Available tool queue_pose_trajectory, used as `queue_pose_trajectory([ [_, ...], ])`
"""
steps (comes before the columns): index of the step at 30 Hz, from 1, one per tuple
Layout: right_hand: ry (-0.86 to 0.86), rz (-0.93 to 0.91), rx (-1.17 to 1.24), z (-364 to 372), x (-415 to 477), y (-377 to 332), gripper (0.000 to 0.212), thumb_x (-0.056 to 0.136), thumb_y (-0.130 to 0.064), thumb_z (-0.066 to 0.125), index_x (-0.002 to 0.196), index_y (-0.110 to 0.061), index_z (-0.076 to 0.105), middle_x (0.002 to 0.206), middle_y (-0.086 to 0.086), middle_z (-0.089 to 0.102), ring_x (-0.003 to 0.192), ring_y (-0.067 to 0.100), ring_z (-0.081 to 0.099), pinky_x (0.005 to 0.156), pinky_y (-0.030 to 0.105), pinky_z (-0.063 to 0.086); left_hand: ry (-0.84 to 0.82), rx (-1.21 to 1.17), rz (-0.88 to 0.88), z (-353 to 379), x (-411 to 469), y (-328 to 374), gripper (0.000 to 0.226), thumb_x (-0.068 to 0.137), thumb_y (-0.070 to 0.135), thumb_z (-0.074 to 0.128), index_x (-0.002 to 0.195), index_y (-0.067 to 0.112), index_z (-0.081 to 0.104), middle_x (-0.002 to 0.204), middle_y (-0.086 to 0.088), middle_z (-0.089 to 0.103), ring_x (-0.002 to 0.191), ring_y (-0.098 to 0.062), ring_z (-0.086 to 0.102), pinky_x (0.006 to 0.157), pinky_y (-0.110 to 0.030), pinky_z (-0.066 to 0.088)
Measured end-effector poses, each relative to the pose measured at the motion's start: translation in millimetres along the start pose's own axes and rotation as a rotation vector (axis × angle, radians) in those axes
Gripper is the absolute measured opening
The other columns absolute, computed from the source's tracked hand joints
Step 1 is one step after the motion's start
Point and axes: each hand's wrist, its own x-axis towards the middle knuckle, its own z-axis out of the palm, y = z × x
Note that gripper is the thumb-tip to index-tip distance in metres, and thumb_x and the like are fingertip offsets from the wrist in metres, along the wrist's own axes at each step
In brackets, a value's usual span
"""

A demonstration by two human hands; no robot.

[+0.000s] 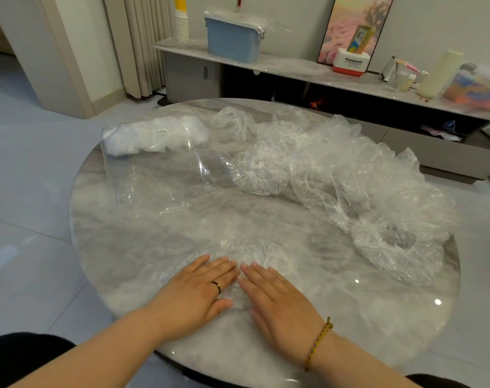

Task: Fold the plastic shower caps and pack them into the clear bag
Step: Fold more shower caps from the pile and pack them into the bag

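Item: one shower cap (pixel 246 252), spread on the table (pixel 103 247) at the near edge, under both my palms. Left hand (pixel 199 287) and right hand (pixel 277 295): flat, fingers straight, pressing, gripping nothing, fingertips nearly meeting. Clear bag (pixel 154 166): ahead and leftward, nearer my left hand, packed end farthest. Unfolded caps (pixel 336 169): heaped far right.
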Motion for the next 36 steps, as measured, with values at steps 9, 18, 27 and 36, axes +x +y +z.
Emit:
queue_pose_trajectory([
  [9, -0.110, 0.081, 0.009, 5.9, 3.5, 11.0, 0.041, 0.081, -0.041, 0.032, 0.114, -0.021, 0.044, 0.112, -0.008, 0.067, 0.102, 0.006, 0.064, 0.090, 0.017, 0.043, -0.094, 0.025, 0.041, -6.1, -2.5, -4.9, 0.073, 0.095, 0.058, 0.003, 0.118, 0.022, 0.063, 0.124, 0.009, 0.060, 0.113, -0.004, 0.057, 0.106, -0.023, 0.012],
  [18, 0.000, 0.248, 0.214, -5.4, 18.5, 29.7, 0.041, 0.061, -0.021, 0.034, 0.072, -0.020, 0.073, 0.071, -0.009, 0.071, 0.062, 0.004, 0.063, 0.055, 0.011, 0.043, 0.053, -0.087, 0.036, -6.6, -0.7, -2.0, 0.064, 0.059, 0.049, 0.038, 0.108, 0.023, 0.070, 0.111, 0.010, 0.067, 0.101, -0.003, 0.063, 0.102, -0.025, 0.027],
  [27, -0.123, 0.635, 0.790, -24.3, 24.5, 42.7, 0.016, 0.070, -0.018, 0.058, 0.070, -0.033, 0.054, 0.068, -0.014, 0.059, 0.067, -0.004, 0.054, 0.064, 0.009, 0.041, 0.086, -0.913, -0.356, -17.3, 3.2, -17.2, 0.027, 0.086, 0.013, 0.062, 0.073, 0.036, 0.064, 0.059, 0.026, 0.060, 0.069, 0.005, 0.056, 0.062, -0.005, 0.039],
  [36, -0.082, 0.953, 0.871, -17.4, 36.6, 41.7, 0.027, 0.089, -0.001, 0.053, 0.076, -0.025, 0.047, 0.083, 0.005, 0.052, 0.032, 0.003, 0.048, 0.038, 0.015, 0.040, 0.409, -0.646, -0.733, -24.5, 19.3, -11.4, 0.027, 0.086, 0.023, 0.061, 0.112, 0.018, 0.056, 0.078, 0.005, 0.058, 0.088, -0.022, 0.061, 0.085, -0.028, 0.036],
])
